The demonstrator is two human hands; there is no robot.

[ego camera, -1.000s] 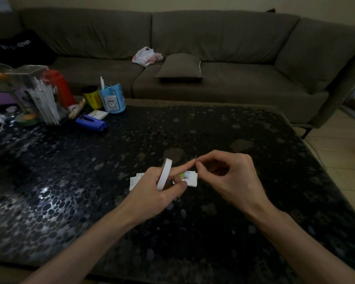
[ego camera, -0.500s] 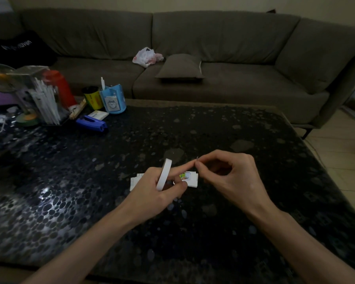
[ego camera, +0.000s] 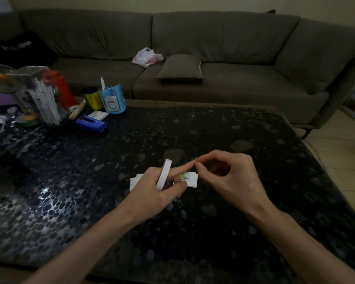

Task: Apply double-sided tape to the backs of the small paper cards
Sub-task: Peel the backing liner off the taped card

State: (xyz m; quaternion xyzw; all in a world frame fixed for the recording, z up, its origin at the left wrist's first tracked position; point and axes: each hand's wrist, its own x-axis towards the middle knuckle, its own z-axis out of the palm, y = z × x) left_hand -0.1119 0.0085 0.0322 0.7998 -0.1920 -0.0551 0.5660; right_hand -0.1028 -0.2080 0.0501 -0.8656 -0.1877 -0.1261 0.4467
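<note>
**Stage:** early. Tape is being prepared and is not yet laid on a card.

**Hands:** The left hand holds the tape roll on edge above the bench. Thumb and lower fingers curl round the ring, and the forefinger stretches out to the right. The right hand meets that forefinger tip to tip. Its grip is pressed together, thumb against forefinger, pinching a tiny sliver taken to be the tape end. The sliver is too small to identify with certainty.

**Task items:** The small paper cards lie flat on the bench directly beneath the hands, in two groups.
- One group shows a green printed face. It sits under the left fingertips and just beside the right hand.
- The second group, plain white cards, pokes out from behind the left hand on its outer side.

No strip of tape is visible on any card. The hands hide the card count and much of each group.

**Judgement:** The step in hand appears to be freeing or lifting the start of the tape from the roll.

**Work left:**
- draw out a length of tape
- lay it on a card back and press it down
- part it from the roll
- repeat card by card

The printed face lying upward suggests that this group has yet to be turned over and taped. Whether the white cards are finished backs or untreated ones cannot be told.

**Other items:** A blue stapler and a blue pen holder stand well apart at the far left of the bench
</note>
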